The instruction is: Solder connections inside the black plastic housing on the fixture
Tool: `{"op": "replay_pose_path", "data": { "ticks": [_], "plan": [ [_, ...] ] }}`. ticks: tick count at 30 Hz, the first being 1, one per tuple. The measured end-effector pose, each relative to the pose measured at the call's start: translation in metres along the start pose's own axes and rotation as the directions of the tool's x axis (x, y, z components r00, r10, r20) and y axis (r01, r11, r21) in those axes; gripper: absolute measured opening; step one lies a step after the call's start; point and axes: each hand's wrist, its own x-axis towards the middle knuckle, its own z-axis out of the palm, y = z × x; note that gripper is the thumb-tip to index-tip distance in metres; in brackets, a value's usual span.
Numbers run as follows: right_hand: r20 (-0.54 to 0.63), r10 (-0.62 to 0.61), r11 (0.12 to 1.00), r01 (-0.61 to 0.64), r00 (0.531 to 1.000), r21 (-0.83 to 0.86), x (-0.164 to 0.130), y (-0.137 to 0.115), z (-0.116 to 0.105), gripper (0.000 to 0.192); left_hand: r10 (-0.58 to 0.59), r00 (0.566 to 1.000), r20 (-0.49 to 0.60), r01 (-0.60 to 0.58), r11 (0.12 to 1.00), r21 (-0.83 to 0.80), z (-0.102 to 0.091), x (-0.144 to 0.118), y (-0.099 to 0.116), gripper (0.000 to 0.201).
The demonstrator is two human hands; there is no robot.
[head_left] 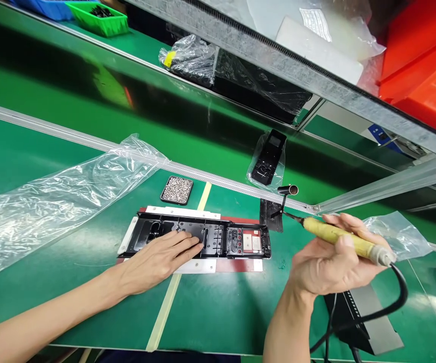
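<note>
My left hand [170, 252] lies flat on a long black plastic housing [218, 237], fingers stretched out and holding nothing. The housing sits between white and red fixture strips [197, 265] on the bench. My right hand [331, 259] is closed around the yellow handle of a soldering iron [335, 237], raised to the right of the housing. The iron's tip points left, close to a small stand with a dark tube [288, 190]; whether they touch I cannot tell. Behind the housing stands a small black tray [177, 190] full of tiny metal pieces.
A clear plastic bag [70, 196] spreads over the left side. A bagged black panel [269, 156] leans at the back. On the right sits a black and grey box [369, 317], crossed by the iron's black cable [377, 317]. A metal shelf edge [297, 65] hangs above.
</note>
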Motion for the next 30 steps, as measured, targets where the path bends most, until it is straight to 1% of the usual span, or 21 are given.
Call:
{"op": "replay_pose_path", "data": {
  "ticks": [2,3,5,7,10,11,13,16,20,24,30],
  "plan": [
    [0.133,0.109,0.986,-0.124,0.985,0.112,-0.005,-0.007,0.000,0.013,-0.003,1.000,-0.001,0.003,1.000,0.007,0.000,0.000,0.001,0.043],
    [0.204,0.165,0.968,-0.198,0.965,0.155,-0.008,-0.009,0.001,0.014,-0.005,1.000,-0.004,0.005,1.000,0.007,0.000,-0.001,0.001,0.044],
    [0.328,0.286,0.906,-0.366,0.900,0.214,-0.017,-0.015,0.003,0.012,-0.015,1.000,-0.027,0.015,1.000,0.002,-0.001,-0.002,0.002,0.044],
    [0.422,0.360,0.827,-0.494,0.832,0.268,-0.028,-0.022,0.009,0.003,-0.045,0.996,-0.077,0.046,0.999,0.002,-0.002,-0.003,0.003,0.044],
    [0.518,0.418,0.722,-0.619,0.746,0.310,-0.046,-0.032,0.023,0.035,-0.111,0.977,-0.180,0.113,0.994,-0.001,-0.007,-0.006,0.003,0.046],
    [0.538,0.433,0.697,-0.647,0.723,0.309,-0.052,-0.035,0.028,0.040,-0.134,0.967,-0.215,0.134,0.991,-0.013,-0.008,-0.008,0.002,0.046],
    [0.569,0.448,0.670,-0.680,0.690,0.297,-0.063,-0.038,0.037,0.043,-0.180,0.946,-0.271,0.172,0.984,-0.053,-0.010,-0.011,0.000,0.046],
    [0.613,0.425,0.670,-0.687,0.665,0.280,-0.076,-0.039,0.045,0.042,-0.242,0.919,-0.312,0.223,0.970,-0.098,-0.010,-0.018,-0.002,0.047],
    [0.648,0.409,0.683,-0.687,0.642,0.250,-0.090,-0.036,0.048,0.040,-0.290,0.884,-0.366,0.262,0.957,-0.125,-0.007,-0.026,-0.002,0.050],
    [0.661,0.394,0.709,-0.669,0.638,0.223,-0.098,-0.035,0.050,0.039,-0.317,0.851,-0.418,0.278,0.948,-0.152,-0.005,-0.029,0.000,0.053],
    [0.659,0.378,0.756,-0.627,0.651,0.186,-0.102,-0.035,0.053,0.039,-0.314,0.835,-0.452,0.266,0.949,-0.167,-0.004,-0.031,0.001,0.055]
  ]
}}
